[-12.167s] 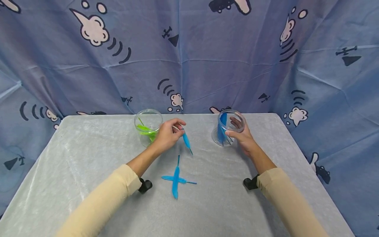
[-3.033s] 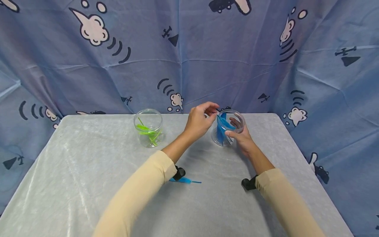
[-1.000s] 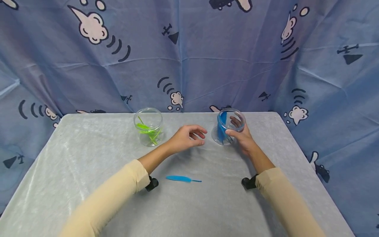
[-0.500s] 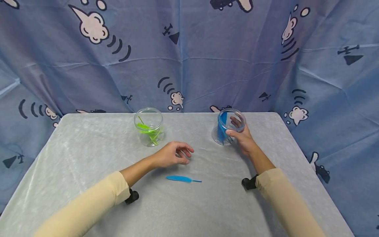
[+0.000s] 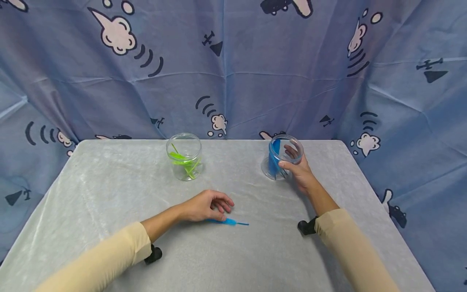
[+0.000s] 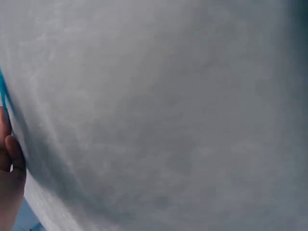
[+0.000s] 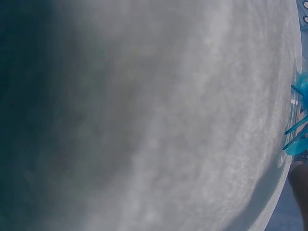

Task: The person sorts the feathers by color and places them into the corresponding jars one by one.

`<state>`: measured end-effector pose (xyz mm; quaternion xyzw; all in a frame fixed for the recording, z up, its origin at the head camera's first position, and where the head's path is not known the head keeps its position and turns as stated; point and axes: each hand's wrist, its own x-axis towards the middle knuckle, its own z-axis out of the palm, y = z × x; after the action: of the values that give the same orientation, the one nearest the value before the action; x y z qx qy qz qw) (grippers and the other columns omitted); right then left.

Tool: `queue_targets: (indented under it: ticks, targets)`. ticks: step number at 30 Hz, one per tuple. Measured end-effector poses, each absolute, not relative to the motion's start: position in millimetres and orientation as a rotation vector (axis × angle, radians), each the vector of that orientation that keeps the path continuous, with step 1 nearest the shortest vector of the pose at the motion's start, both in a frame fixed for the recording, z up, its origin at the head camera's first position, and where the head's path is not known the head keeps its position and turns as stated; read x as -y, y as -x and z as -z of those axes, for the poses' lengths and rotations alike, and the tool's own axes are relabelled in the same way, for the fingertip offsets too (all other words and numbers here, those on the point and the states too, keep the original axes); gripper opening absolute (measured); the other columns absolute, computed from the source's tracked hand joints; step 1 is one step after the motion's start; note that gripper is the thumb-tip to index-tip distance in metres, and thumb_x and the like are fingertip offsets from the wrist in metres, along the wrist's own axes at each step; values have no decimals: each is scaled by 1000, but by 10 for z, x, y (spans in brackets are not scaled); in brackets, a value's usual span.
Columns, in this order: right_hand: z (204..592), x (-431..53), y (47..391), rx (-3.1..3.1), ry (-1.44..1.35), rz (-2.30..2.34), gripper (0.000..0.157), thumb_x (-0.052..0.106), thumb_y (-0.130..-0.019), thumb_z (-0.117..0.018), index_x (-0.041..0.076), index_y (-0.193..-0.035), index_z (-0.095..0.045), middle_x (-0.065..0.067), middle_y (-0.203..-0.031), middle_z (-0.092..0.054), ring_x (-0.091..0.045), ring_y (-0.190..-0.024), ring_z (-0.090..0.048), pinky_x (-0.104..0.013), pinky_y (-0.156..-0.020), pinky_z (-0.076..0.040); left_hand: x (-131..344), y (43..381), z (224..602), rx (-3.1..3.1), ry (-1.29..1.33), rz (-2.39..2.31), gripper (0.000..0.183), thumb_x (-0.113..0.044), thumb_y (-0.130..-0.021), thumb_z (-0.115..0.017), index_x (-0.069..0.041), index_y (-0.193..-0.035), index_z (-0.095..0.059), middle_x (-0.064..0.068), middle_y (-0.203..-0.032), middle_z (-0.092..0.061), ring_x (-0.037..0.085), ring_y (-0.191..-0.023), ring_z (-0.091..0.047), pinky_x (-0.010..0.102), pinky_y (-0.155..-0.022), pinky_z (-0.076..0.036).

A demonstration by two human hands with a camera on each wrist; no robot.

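Note:
My left hand (image 5: 204,206) is low over the table, its thumb and fingertips right at a blue feather (image 5: 230,222) that lies flat with its quill to the right. The hand covers the feather's left part. In the left wrist view, the fingers (image 6: 6,127) show at the left edge beside a strip of that feather (image 6: 2,89). My right hand (image 5: 300,172) grips a clear jar (image 5: 268,167) from its right side, thumb in front and fingers behind. Several blue feathers (image 5: 274,156) stand in this jar. The right wrist view catches some of those feathers (image 7: 299,137) at its edge.
A second clear jar (image 5: 183,136) with several green feathers (image 5: 186,163) stands at the back left of the grey-covered table (image 5: 277,251). Behind the table's far edge hangs a blue patterned curtain (image 5: 255,97).
Twelve seconds ago my left hand held a blue feather near two crossed ones; later it put one into the right jar. It has since come down to the single feather. The right hand stayed.

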<state>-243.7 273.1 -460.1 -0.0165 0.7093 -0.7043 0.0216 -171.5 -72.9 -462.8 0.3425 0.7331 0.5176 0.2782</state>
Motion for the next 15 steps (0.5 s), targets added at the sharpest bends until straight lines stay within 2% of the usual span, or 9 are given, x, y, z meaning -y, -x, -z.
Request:
queue_targets:
  ticks: [7, 15]
  targets:
    - [4591, -2736, 2438, -2194, 67, 2191, 86, -2, -90, -65, 27, -156, -19, -15, -162, -20, -28, -150, -11, -52, -120, -9, 742, 1672, 4669, -1992, -978, -1346, 41, 0, -79, -82, 3, -116, -67, 11, -106, -73, 24, -98, -66, 29, -88, -51]
    - [4588, -2733, 2436, -2201, 46, 2187, 85, -2, -90, -64, 26, -156, -19, -14, -162, -21, -28, -150, -12, -53, -120, -9, 749, 1655, 4692, -2011, -964, -1308, 38, 10, -80, -73, 0, -117, -68, 6, -107, -73, 12, -95, -64, 27, -88, -51]
